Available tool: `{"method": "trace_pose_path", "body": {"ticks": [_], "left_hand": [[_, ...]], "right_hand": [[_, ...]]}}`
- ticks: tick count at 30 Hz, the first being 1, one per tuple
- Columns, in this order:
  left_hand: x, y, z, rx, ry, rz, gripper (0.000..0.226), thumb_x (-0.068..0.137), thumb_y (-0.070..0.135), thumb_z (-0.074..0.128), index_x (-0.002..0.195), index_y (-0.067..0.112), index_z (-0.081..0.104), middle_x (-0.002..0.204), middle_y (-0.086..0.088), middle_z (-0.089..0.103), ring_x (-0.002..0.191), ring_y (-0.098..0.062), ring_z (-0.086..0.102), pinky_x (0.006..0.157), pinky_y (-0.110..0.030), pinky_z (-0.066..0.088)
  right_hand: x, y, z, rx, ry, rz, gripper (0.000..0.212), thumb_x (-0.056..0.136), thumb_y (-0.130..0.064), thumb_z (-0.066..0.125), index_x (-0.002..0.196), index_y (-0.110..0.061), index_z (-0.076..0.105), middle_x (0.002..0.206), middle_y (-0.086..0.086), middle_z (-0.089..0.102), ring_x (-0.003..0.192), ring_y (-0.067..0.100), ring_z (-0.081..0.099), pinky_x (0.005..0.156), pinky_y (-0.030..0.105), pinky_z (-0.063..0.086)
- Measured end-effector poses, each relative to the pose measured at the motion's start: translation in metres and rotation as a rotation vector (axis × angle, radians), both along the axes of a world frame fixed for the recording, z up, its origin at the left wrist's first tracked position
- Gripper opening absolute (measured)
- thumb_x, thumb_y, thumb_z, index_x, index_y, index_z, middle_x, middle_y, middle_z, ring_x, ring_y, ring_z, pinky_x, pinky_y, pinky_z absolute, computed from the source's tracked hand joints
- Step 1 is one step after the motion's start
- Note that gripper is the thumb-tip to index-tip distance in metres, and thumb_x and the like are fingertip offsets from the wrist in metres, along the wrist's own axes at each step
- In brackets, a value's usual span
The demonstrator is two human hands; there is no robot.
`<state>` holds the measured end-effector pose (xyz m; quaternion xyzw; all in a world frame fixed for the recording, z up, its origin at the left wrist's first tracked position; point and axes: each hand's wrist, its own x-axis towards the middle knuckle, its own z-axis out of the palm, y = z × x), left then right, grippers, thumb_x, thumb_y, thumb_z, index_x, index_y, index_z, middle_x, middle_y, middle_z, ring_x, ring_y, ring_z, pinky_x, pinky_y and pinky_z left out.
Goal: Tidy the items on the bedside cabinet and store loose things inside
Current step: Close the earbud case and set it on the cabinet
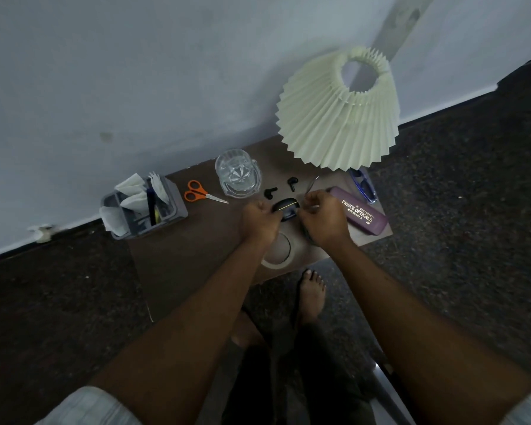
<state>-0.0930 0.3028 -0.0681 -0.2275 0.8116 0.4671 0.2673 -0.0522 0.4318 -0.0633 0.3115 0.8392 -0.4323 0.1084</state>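
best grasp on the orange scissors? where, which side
Take the orange scissors at the pivot just below the handle loops, from above. They lie flat and closed on the cabinet top, blades pointing right toward the glass jug; their left and near sides are open.

The only readable lettering stands on the purple spectacle case (pixel 362 213), which lies on the surface (pixel 178 259) at about 3 o'clock from the hands, just beside the right hand (pixel 324 220). Pale capitals printed along its lid read "PRINCE OPTICALS", and a smaller line beneath reads "ROURKELA". A still smaller row of characters runs above the brand name, too fine to make out, and a small pale mark sits near the case's near end, also illegible. Nothing else on the surface carries any legible text, number or sign.
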Motion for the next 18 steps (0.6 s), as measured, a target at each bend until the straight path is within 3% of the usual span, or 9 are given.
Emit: {"method": "trace_pose_path", "body": {"ticks": [3, 7, 10, 14, 18], "left_hand": [[-0.008, 0.007, 0.005, -0.082, -0.028, -0.020, 0.028, 0.073, 0.017, 0.079, 0.065, 0.020, 0.052, 0.075, -0.005, 0.063, 0.071, -0.021, 0.059, 0.071, -0.038, 0.054], [-0.011, 0.015, 0.004, -0.090, -0.046, -0.024, 0.022, 0.074, 0.019, 0.080, 0.071, 0.018, 0.058, 0.077, -0.002, 0.064, 0.077, -0.021, 0.064, 0.078, -0.039, 0.055], [-0.013, 0.021, 0.002, -0.099, -0.056, -0.014, 0.021, 0.073, 0.016, 0.079, 0.087, 0.012, 0.065, 0.086, -0.006, 0.068, 0.085, -0.024, 0.067, 0.083, -0.042, 0.058], [-0.014, 0.025, 0.002, -0.074, -0.068, 0.001, 0.026, 0.076, 0.007, 0.075, 0.073, 0.023, 0.054, 0.079, 0.001, 0.062, 0.087, -0.023, 0.065, 0.086, -0.039, 0.057], [-0.013, 0.020, -0.007, -0.013, -0.035, 0.019, 0.025, 0.078, 0.010, 0.074, 0.102, 0.016, 0.068, 0.103, -0.005, 0.072, 0.096, -0.019, 0.069, 0.091, -0.041, 0.057]], "right_hand": [[-0.008, 0.001, -0.005, 0.045, -0.023, 0.038, 0.032, 0.082, -0.023, 0.076, 0.109, -0.008, 0.068, 0.104, 0.009, 0.072, 0.095, 0.024, 0.067, 0.082, 0.035, 0.055], [-0.016, -0.001, -0.011, 0.071, -0.032, 0.110, 0.016, 0.081, -0.021, 0.072, 0.089, -0.009, 0.066, 0.084, 0.008, 0.070, 0.081, 0.028, 0.066, 0.066, 0.029, 0.048], [-0.020, -0.001, -0.016, 0.069, -0.041, 0.134, 0.020, 0.082, -0.020, 0.073, 0.097, -0.007, 0.068, 0.090, 0.010, 0.072, 0.085, 0.026, 0.068, 0.067, 0.026, 0.047], [-0.021, -0.001, -0.019, 0.063, -0.022, 0.174, 0.027, 0.083, -0.017, 0.074, 0.107, -0.005, 0.068, 0.101, 0.012, 0.073, 0.092, 0.026, 0.069, 0.078, 0.034, 0.057], [-0.017, 0.004, -0.021, 0.031, 0.020, 0.196, 0.026, 0.083, -0.016, 0.073, 0.107, -0.009, 0.071, 0.102, 0.009, 0.073, 0.092, 0.022, 0.069, 0.080, 0.034, 0.057]]}}
